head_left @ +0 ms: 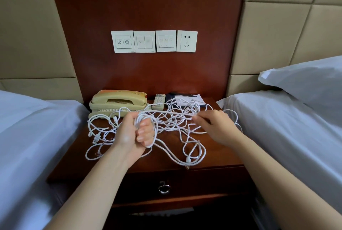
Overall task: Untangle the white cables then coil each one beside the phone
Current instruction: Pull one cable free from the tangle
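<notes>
Coiling the first one, I reckon: left hand (136, 133) is curling fingers (146, 130) round loops mid-frame, right hand (216, 124) is pinching a strand; white cables (175, 124) are sprawling over the tabletop (218, 152) below the phone (118, 100), next probably needing slack teased free

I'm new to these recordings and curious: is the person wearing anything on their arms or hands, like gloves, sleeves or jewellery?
No. The left forearm and right forearm are bare, no sleeve in view. The left hand and right hand show no gloves, rings or wristwatch.
</notes>
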